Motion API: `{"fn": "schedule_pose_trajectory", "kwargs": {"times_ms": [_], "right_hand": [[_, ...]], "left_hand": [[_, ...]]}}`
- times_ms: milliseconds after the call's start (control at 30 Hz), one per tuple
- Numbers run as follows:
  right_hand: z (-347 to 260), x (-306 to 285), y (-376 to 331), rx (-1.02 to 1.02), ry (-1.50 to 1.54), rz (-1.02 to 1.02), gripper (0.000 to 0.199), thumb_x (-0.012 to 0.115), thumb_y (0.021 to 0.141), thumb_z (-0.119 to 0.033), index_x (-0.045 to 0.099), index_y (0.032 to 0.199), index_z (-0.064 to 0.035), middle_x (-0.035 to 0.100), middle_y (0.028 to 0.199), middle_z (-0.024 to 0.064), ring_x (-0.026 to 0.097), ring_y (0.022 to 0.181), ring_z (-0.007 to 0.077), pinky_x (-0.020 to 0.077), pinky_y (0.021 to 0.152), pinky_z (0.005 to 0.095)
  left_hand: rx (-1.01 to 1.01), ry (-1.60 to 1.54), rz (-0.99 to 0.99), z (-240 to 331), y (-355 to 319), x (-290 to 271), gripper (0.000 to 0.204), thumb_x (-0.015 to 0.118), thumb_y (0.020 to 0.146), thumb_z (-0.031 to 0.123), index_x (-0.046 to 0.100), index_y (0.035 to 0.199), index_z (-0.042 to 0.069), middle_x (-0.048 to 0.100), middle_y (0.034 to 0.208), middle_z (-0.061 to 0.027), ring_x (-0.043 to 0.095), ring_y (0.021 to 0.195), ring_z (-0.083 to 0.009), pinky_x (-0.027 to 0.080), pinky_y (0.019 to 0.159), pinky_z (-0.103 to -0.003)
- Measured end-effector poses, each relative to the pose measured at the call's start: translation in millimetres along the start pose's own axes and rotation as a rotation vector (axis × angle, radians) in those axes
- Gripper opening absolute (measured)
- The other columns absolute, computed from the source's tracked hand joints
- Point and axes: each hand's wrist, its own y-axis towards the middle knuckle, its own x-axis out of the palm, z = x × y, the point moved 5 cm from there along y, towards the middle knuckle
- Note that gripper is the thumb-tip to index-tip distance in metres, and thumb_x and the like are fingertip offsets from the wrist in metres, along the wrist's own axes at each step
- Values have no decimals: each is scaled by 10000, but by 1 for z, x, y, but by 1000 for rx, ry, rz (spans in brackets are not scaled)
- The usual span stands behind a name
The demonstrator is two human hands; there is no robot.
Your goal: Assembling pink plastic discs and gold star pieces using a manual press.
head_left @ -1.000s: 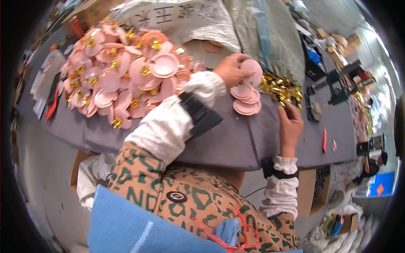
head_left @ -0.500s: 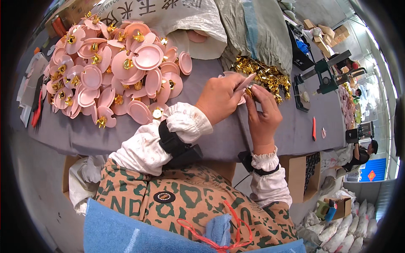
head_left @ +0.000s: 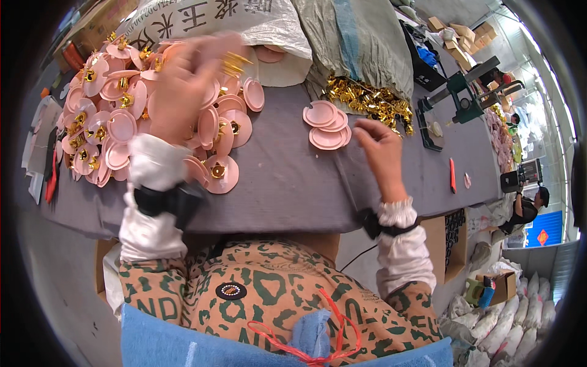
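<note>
My left hand (head_left: 183,92), smeared by motion, is over the left heap of pink plastic discs (head_left: 121,126). A blurred gold piece (head_left: 235,63) and some pink show at its fingers, so it seems to grip a pink disc with the gold piece on it. Many heaped discs carry small shiny gold metal pieces. Several loose flat discs (head_left: 327,139) lie overlapped in the middle of the table, with no gold pieces visible on them. Just right of these, my right hand (head_left: 380,150) hovers with its fingers curved and slightly apart, nothing visible in them. Gold metal pieces (head_left: 367,98) are piled beyond it.
Behind the discs lies a white woven sack (head_left: 269,30); a grey-green sack (head_left: 367,43) is beside it. A green hand press (head_left: 468,101) stands at the right, with a red-handled tool (head_left: 453,176) nearer. At the far right is another person (head_left: 524,208).
My left hand has moved from the middle to the left heap, taking the pink disc and gold piece along. My right hand has separated from it and stayed near the loose discs, now uncovered.
</note>
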Motion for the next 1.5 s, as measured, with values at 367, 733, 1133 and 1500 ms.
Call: {"fn": "schedule_pose_trajectory", "kwargs": {"times_ms": [367, 733, 1133, 1500], "right_hand": [[53, 13, 90, -565, -1143, 32, 162, 553, 762, -61, 656, 884, -89, 637, 876, 123, 585, 873, 316, 476, 769, 412], [43, 1, 41, -369, -557, -54, 162, 667, 787, -47, 696, 945, -72, 668, 882, 119, 652, 815, 312, 516, 723, 374], [-38, 18, -8, -253, 86, -28, 189, 682, 822, 44, 706, 1008, 18, 704, 924, 78, 664, 807, 124, 529, 716, 241], [-70, 23, -25, -490, -108, -107, 191, 699, 814, 46, 725, 994, -10, 697, 911, 75, 671, 825, 144, 550, 698, 257]], "left_hand": [[240, 361, -470, -22, -47, 139, 405, 578, 739, -11, 600, 1139, 53, 624, 1074, -149, 574, 1056, -350, 460, 931, -418], [133, 625, -512, -92, -50, 201, 141, 585, 834, 112, 672, 929, 55, 690, 909, -156, 665, 849, -359, 534, 734, -436], [-532, -361, -340, -52, -76, 143, 226, 639, 914, 134, 643, 1077, -23, 667, 944, -34, 591, 824, -83, 496, 747, -234], [-242, -81, -410, -6, -85, 127, 207, 624, 909, 127, 657, 1059, -12, 712, 885, -77, 658, 804, -125, 511, 735, -273]]}}
